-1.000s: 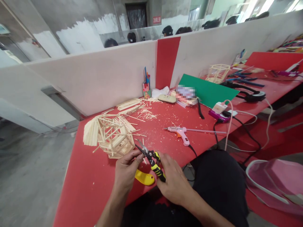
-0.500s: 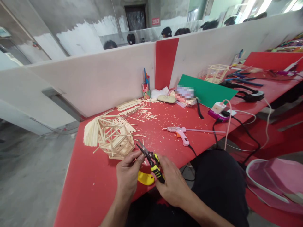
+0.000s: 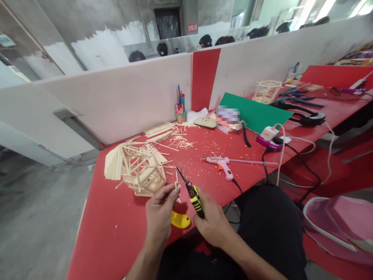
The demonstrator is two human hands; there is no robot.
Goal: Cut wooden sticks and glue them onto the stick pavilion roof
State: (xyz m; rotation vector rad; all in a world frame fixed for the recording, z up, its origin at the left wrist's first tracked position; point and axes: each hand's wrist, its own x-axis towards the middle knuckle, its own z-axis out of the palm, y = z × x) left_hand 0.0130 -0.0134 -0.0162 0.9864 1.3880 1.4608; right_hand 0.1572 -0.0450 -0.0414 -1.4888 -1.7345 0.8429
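Observation:
Between thumb and forefinger, my left hand (image 3: 161, 210) pinches a short thin wooden stick (image 3: 176, 179) that points upward. My right hand (image 3: 214, 219) is wrapped round the black-and-yellow handles of a pair of cutting pliers (image 3: 192, 194), whose dark jaws point up and left, apart from the stick. Just beyond my left hand stands a many-sided frame built of wooden sticks (image 3: 142, 171). A yellow curved flat piece (image 3: 181, 220) lies on the red table (image 3: 122, 241) below and between my hands.
A pink glue gun (image 3: 220, 163) with a glue stick in it lies to the right, its cable trailing off the edge. Loose sticks (image 3: 160, 132) and scraps are scattered behind the frame. A green board (image 3: 256, 112), a pen cup (image 3: 180, 112) and a purple power strip (image 3: 268, 143) stand farther back.
The pliers have moved away from the left fingers, slightly right, and their jaws have come together. The stick in my left hand now shows upright.

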